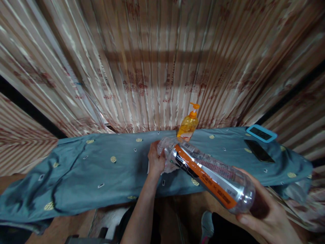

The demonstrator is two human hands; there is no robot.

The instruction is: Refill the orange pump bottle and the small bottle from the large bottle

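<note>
A large clear plastic bottle (210, 176) with an orange, silver and black label is held aslant above the cloth-covered surface. My right hand (264, 206) is closed around its near end, thumb below and fingers behind. At the far end, my left hand (156, 161) is closed about the bottle, thumb against the plastic. Something white and crumpled, like a tissue or thin cloth (170, 167), shows under the left hand; whether the hand also grips it I cannot tell. Just behind the bottle stands an orange pump bottle (188, 127) of yellow liquid.
A blue-green patterned cloth (83, 169) covers the long narrow surface. On its right lie a dark phone (259, 150) and a blue-framed device (261, 133). Pleated curtains (157, 67) hang close behind and at both sides. A shoe (207, 223) shows on the floor below.
</note>
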